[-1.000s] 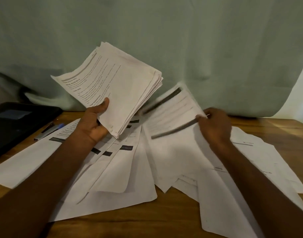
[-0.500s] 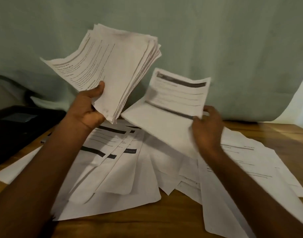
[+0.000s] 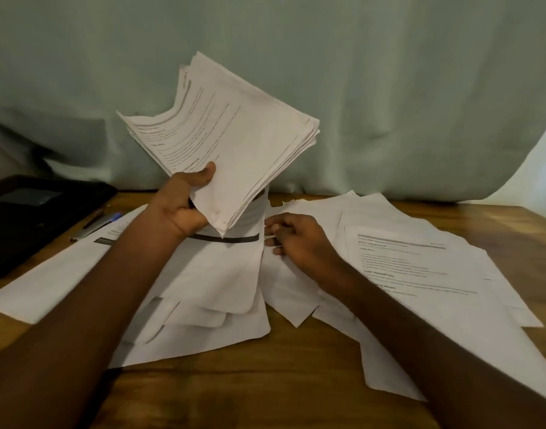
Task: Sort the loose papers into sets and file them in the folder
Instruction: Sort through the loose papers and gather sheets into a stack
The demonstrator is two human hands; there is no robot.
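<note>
My left hand [image 3: 185, 205] grips a thick stack of printed papers [image 3: 234, 144] by its lower corner and holds it tilted above the table. Below it, a sheet with a dark bar [image 3: 225, 267] lies on top of the middle pile. My right hand [image 3: 296, 239] hovers low at that sheet's right edge, fingers loosely curled with nothing between them. More loose sheets [image 3: 420, 261] are spread on the right, the top one showing printed text. A black folder [image 3: 33, 212] lies at the far left.
Pens [image 3: 95, 224] lie between the folder and a long sheet [image 3: 48, 283] at the left. The wooden table [image 3: 296, 382] shows bare wood along the near edge. A pale green curtain [image 3: 389, 88] hangs right behind the table.
My right hand lifted a dark-barred sheet, carried it left, laid it on the middle pile and let go. The stack in my left hand rose, then came down and right.
</note>
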